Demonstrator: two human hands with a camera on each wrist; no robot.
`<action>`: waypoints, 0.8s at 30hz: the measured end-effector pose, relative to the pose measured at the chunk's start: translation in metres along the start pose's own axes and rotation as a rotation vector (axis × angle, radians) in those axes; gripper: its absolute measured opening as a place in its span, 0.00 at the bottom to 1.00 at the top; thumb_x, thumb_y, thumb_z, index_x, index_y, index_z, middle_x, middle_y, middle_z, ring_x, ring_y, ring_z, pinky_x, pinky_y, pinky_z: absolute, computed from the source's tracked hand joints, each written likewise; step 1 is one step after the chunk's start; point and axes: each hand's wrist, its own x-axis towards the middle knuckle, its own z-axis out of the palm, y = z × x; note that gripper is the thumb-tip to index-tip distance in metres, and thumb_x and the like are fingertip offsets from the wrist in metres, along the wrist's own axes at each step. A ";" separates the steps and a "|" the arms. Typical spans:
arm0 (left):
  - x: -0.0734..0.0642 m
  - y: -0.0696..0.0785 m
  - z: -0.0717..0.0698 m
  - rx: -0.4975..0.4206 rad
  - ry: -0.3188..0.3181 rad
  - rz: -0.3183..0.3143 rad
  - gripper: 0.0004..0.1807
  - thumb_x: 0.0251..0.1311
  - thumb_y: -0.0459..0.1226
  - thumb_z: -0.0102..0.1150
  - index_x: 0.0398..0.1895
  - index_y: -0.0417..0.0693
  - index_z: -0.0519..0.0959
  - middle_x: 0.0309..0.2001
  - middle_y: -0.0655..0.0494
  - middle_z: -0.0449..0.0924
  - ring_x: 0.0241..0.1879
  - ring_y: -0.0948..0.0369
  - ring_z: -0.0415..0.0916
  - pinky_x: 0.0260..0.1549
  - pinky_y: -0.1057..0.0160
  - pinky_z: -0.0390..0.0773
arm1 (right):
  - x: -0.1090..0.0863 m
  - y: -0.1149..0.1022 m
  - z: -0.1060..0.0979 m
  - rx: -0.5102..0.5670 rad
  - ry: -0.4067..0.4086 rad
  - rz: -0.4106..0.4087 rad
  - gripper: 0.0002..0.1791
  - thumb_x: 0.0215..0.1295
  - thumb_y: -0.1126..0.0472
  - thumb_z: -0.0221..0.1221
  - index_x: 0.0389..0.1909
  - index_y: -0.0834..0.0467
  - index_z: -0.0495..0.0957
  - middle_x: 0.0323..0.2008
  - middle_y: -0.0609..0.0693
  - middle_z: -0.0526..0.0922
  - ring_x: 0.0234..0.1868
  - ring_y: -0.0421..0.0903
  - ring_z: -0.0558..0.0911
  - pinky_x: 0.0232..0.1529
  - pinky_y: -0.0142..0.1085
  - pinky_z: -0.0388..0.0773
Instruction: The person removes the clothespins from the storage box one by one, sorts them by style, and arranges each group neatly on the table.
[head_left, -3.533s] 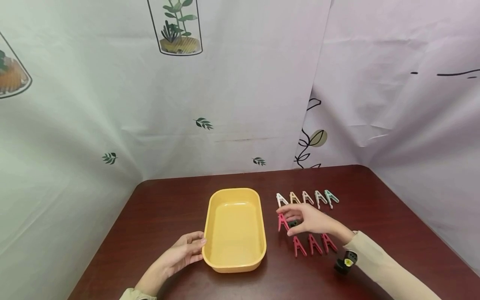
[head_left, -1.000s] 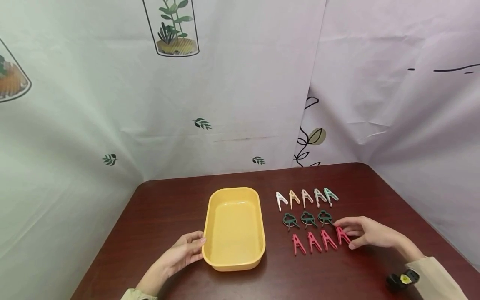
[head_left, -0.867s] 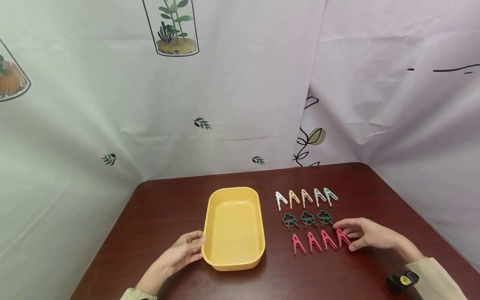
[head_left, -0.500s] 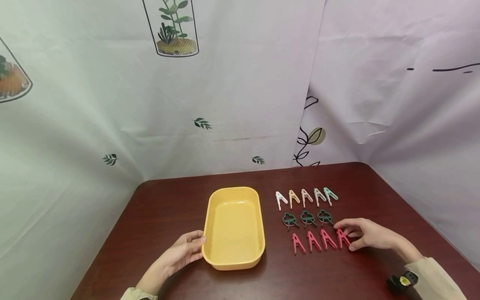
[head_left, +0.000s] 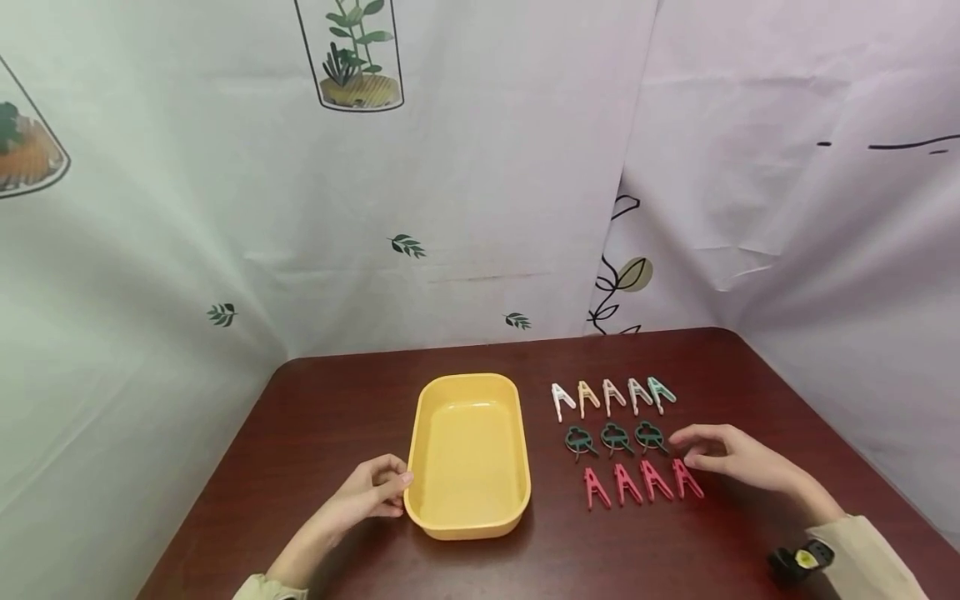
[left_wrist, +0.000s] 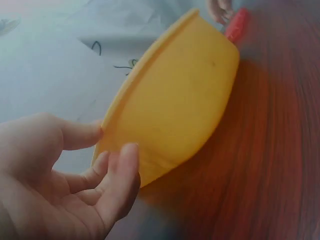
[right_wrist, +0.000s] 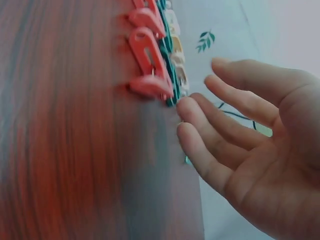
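My left hand (head_left: 370,489) is beside a yellow tray (head_left: 471,532), with a fingertip touching its left rim and the fingers loosely bent outside the wall. The left wrist view shows no fingers wrapped round the rim. My right hand (head_left: 738,457) hovers over the right end of a row of red clothespins, holding nothing. Just below its fingers lies the rightmost red clothespin (head_left: 687,480). In the right wrist view the relaxed fingers are apart from the red clothespin (right_wrist: 150,65).
Three dark green round clips, including the rightmost green clip (head_left: 649,435), form a middle row. Behind them lie several pale clothespins, among them a mint clothespin (head_left: 661,392). A patterned cloth (head_left: 480,208) hangs around the dark red table (head_left: 330,417).
A red clothespin was carried right to the row's end and let go. My right hand has since lifted slightly away from it. My left fingers are more bent; the tray has stayed put.
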 end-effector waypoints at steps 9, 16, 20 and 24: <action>-0.001 0.002 0.005 0.112 0.012 0.043 0.18 0.68 0.43 0.54 0.44 0.34 0.70 0.30 0.52 0.73 0.28 0.60 0.74 0.28 0.64 0.81 | 0.022 -0.015 0.015 -0.038 0.209 -0.007 0.14 0.70 0.66 0.54 0.53 0.65 0.74 0.45 0.60 0.81 0.42 0.38 0.83 0.39 0.27 0.80; 0.003 0.004 0.006 0.122 -0.042 0.084 0.17 0.69 0.42 0.53 0.45 0.33 0.70 0.28 0.52 0.73 0.28 0.60 0.75 0.28 0.65 0.82 | 0.035 -0.028 0.023 -0.211 0.321 -0.019 0.15 0.69 0.67 0.55 0.55 0.59 0.76 0.49 0.56 0.82 0.48 0.40 0.81 0.44 0.28 0.77; 0.006 0.004 0.003 0.180 -0.050 0.106 0.18 0.70 0.44 0.52 0.45 0.34 0.71 0.30 0.51 0.75 0.29 0.60 0.77 0.29 0.65 0.82 | 0.042 -0.034 0.028 -0.316 0.352 -0.021 0.19 0.67 0.67 0.56 0.58 0.59 0.73 0.54 0.56 0.80 0.54 0.46 0.78 0.49 0.35 0.77; 0.006 0.008 0.000 0.416 0.042 0.164 0.18 0.71 0.45 0.49 0.51 0.40 0.74 0.35 0.51 0.79 0.34 0.59 0.80 0.34 0.63 0.82 | 0.049 -0.036 0.032 -0.417 0.349 -0.036 0.22 0.67 0.67 0.56 0.62 0.63 0.69 0.59 0.60 0.75 0.60 0.56 0.73 0.55 0.42 0.73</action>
